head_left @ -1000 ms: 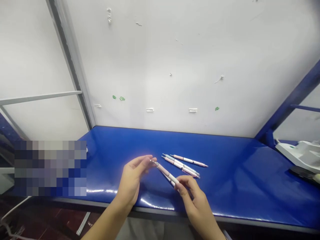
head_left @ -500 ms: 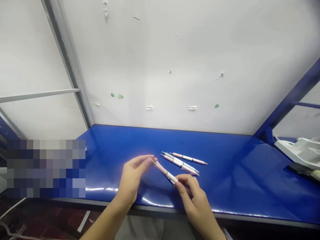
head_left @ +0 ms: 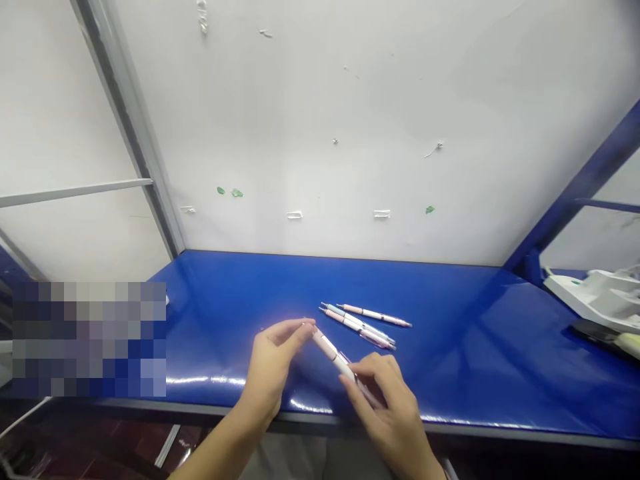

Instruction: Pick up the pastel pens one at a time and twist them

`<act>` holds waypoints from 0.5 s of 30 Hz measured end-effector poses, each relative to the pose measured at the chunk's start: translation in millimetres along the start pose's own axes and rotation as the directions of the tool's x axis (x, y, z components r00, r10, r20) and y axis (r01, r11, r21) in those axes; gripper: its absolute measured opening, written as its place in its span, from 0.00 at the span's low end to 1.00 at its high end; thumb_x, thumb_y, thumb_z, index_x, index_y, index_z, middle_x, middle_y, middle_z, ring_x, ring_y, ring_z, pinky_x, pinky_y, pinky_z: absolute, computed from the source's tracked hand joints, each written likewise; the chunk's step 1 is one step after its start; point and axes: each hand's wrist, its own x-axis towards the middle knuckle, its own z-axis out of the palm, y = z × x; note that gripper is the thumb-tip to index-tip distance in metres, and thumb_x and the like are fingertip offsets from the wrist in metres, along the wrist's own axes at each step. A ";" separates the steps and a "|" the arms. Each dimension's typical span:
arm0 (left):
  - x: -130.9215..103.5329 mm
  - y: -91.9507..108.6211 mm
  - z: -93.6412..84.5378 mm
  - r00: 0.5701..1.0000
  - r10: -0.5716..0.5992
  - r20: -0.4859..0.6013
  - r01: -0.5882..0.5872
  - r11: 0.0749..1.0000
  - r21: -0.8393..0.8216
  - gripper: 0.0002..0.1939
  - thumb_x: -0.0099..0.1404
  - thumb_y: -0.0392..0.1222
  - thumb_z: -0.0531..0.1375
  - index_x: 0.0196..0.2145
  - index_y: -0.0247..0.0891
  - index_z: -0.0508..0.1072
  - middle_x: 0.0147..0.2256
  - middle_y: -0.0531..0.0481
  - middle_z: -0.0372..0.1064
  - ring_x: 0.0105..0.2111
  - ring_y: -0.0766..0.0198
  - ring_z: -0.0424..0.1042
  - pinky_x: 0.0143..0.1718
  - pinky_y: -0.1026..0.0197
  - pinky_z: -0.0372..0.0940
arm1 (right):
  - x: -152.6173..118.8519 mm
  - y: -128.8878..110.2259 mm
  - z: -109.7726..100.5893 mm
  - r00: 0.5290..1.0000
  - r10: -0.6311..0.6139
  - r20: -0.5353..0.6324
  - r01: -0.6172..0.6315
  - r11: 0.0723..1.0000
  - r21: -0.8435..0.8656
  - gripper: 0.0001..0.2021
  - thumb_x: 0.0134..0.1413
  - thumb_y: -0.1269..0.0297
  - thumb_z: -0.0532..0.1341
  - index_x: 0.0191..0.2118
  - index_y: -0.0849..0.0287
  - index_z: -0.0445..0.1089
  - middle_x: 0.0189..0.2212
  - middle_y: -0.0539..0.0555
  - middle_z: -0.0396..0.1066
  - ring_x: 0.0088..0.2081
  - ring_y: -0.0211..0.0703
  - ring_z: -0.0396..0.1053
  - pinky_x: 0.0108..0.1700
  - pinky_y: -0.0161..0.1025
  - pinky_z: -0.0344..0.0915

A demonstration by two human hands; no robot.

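Between my two hands is a pink and white pen [head_left: 327, 345], tilted with its tip end up and to the left. My left hand [head_left: 273, 360] pinches the tip end between thumb and forefinger. The thumb and fingers of my right hand [head_left: 387, 393] grip the white barrel lower down, covering part of it. Just beyond my hands, several similar pens lie on the blue table: a pink and white pen [head_left: 374, 313] a little apart, and a light blue and white pen [head_left: 357, 320] close beside another pink and white pen [head_left: 345, 319].
The blue tabletop [head_left: 240, 280] meets a white wall panel [head_left: 300, 100] at the back. A white moulded holder [head_left: 585, 300] and a dark object [head_left: 600, 335] are at the right edge. A blurred-out patch [head_left: 90, 340] covers the left side.
My right hand has slid its grip and turned the pen slightly, so more of its lower barrel shows. My left hand keeps pinching the tip end. The view has shifted slightly.
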 end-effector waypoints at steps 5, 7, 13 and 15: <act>-2.3 3.0 0.0 0.998 0.027 0.054 -0.030 0.998 0.062 0.10 0.49 0.48 0.66 0.25 0.39 0.80 0.26 0.50 0.77 0.29 0.62 0.69 0.31 0.64 0.61 | 0.2 -0.7 -2.1 0.996 0.054 0.072 -0.057 0.998 0.034 0.08 0.60 0.63 0.54 0.30 0.55 0.66 0.24 0.52 0.66 0.30 0.44 0.60 0.33 0.40 0.59; -3.8 6.1 0.0 0.996 0.058 0.074 -0.064 0.994 0.084 0.09 0.50 0.47 0.65 0.23 0.39 0.80 0.26 0.50 0.76 0.30 0.61 0.70 0.34 0.63 0.62 | 0.6 -0.9 -1.8 0.994 0.069 0.088 -0.072 0.997 0.030 0.10 0.60 0.62 0.53 0.30 0.55 0.66 0.24 0.52 0.66 0.30 0.44 0.60 0.33 0.40 0.59; -5.6 8.1 -1.9 0.984 0.144 0.109 -0.160 0.975 0.155 0.07 0.53 0.43 0.62 0.24 0.41 0.81 0.29 0.50 0.78 0.36 0.57 0.72 0.43 0.60 0.63 | 3.6 1.1 -0.7 0.991 0.091 0.099 -0.095 0.995 0.028 0.12 0.63 0.62 0.49 0.31 0.55 0.67 0.24 0.52 0.67 0.29 0.44 0.60 0.32 0.39 0.60; -6.0 7.2 -1.7 0.980 0.159 0.118 -0.177 0.972 0.155 0.07 0.53 0.42 0.62 0.24 0.42 0.81 0.29 0.50 0.78 0.37 0.57 0.72 0.44 0.60 0.63 | 4.3 1.3 -0.4 0.987 0.114 0.114 -0.117 0.993 0.025 0.15 0.63 0.62 0.47 0.30 0.55 0.67 0.21 0.51 0.64 0.27 0.44 0.59 0.31 0.39 0.60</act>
